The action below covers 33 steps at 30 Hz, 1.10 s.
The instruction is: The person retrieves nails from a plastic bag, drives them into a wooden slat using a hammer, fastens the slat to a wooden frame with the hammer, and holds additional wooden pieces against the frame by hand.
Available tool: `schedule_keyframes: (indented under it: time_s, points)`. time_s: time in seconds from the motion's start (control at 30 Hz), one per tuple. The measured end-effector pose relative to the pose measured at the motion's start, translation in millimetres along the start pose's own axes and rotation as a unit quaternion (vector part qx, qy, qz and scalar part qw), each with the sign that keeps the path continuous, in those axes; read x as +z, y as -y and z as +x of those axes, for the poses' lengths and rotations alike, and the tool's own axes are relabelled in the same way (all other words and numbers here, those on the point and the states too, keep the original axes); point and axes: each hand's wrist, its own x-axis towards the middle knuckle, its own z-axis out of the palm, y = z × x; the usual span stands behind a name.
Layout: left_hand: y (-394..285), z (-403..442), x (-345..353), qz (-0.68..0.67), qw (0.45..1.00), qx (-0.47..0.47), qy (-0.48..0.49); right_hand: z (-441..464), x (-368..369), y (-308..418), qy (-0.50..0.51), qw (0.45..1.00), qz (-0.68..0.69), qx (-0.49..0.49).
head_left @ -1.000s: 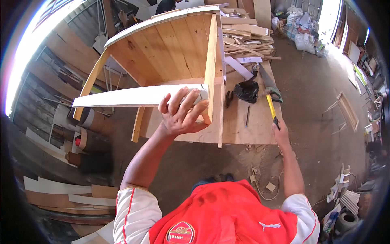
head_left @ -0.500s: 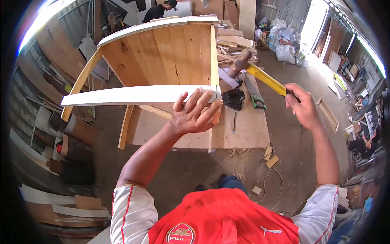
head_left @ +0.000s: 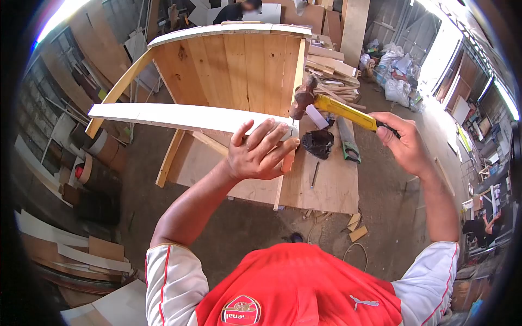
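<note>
My left hand (head_left: 260, 152) holds the right end of a white curved board (head_left: 179, 116), its fingers spread over the face. This board runs across the front of a wooden frame with a plank panel (head_left: 217, 70); its right end meets an upright wooden strip (head_left: 300, 60). In my right hand (head_left: 399, 138) is a hammer (head_left: 348, 112) with a yellow and black handle. The hammer's head is right at the board's right end, by the strip; whether it touches cannot be made out. My left fingers are just below the head.
On the plywood sheet (head_left: 331, 187) lie a black plastic bag (head_left: 318, 144), a handsaw (head_left: 348, 141) and a thin dark rod (head_left: 315, 174). Wood offcuts (head_left: 334, 73) are piled behind. Another person (head_left: 234, 12) bends beyond the frame. A cable (head_left: 363, 252) lies on the floor.
The hammer has come down and left, from beyond the strip to the board's right end. My left hand keeps its place on the board. The whole view has shifted slightly.
</note>
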Motion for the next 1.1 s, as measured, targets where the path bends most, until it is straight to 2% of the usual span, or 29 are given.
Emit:
schedule_keyframes:
  time_s: [0.33,0.43,0.53,0.8,0.93,1.1]
  points:
    - [4,3,0,-0.007,1.0,0.0,0.017,9,-2,-19,-0.025,0.999,0.003,-0.025]
    - [5,5,0,-0.004,1.0,0.001,0.015,5,-6,-22,-0.015,0.999,0.016,0.032]
    - [7,7,2,0.0,1.0,0.001,0.015,2,-1,-35,-0.048,0.998,0.04,0.003]
    - [6,4,5,0.009,1.0,0.011,0.005,-7,4,-52,-0.059,0.995,0.073,0.041]
    - [-3,1,1,-0.005,1.0,-0.024,0.002,-11,4,-61,-0.058,0.993,0.086,0.059]
    - [-4,-4,1,-0.006,1.0,-0.021,-0.002,-4,1,-42,-0.036,0.998,0.053,0.008]
